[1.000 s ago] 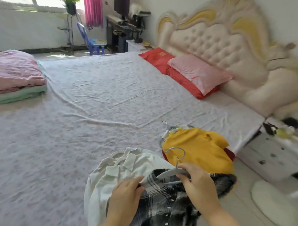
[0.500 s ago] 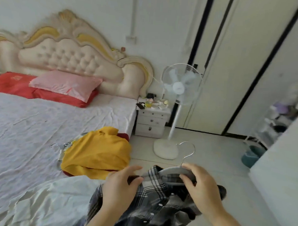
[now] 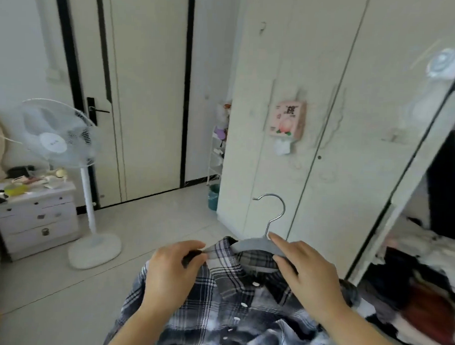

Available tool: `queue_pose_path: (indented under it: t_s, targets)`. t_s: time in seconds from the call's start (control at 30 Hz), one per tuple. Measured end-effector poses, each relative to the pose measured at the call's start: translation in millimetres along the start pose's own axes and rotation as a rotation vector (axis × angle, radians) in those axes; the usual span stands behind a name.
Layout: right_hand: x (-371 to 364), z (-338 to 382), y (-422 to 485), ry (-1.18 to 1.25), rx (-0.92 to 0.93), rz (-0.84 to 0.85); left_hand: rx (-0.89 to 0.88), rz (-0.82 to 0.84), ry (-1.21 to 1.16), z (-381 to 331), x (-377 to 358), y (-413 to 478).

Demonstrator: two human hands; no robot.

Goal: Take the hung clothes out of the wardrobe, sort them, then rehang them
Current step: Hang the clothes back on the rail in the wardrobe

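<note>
While I stand facing the wardrobe [image 3: 352, 151], the plaid shirt [image 3: 230, 310] hangs low in front of me on a grey hanger [image 3: 254, 245]. Its metal hook [image 3: 274, 208] points up and curls to the left. My left grip [image 3: 172, 277] pinches the shirt's collar edge between thumb and fingers, right at the hanger's left end. My right grip [image 3: 310, 277] curls over the hanger's right arm, forefinger laid along the top near the base of the hook, thumb beneath. White buttons run down the shirt's front between my wrists. The wardrobe's pale doors fill the view ahead, with a pink tissue pouch [image 3: 288, 119] hung on one. At the far right the wardrobe stands open on a jumble of dark and light clothes [image 3: 425, 272]. To my left a white pedestal fan [image 3: 58, 136] stands on the tiled floor [image 3: 154, 221] beside a cluttered white nightstand [image 3: 36, 216], with a closed door [image 3: 146, 90] behind them.
</note>
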State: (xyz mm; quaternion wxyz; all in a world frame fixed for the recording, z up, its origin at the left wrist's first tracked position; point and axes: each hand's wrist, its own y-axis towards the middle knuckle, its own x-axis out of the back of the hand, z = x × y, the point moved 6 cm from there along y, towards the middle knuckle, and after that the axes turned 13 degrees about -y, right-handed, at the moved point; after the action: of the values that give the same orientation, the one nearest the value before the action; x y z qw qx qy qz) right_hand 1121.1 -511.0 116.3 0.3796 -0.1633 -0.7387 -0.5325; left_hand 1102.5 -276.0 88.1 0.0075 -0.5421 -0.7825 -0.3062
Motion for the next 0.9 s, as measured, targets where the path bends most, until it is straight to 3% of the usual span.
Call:
queue_pose_path:
  t_s: [0.13,0.27,0.6,0.9]
  targets:
    - [32.1,-79.9,-26.5,-0.076,-0.138,-0.019,-0.216,0.117,-0.05,-51.2,-87.5,7.4]
    - [61.4,-153.6,-56.0,-0.12,-0.319,-0.025,-0.277,0.238,-0.19,-83.4,-170.9,17.7]
    - [138.3,-280.6,-113.0,-0.522,-0.65,-0.005,-0.469,0.654,-0.43,-181.2,-373.0,36.7]
    - [174.8,-386.4,-151.7,-0.635,-0.891,0.023,-0.595,0.814,-0.533,-267.2,-509.6,32.2]
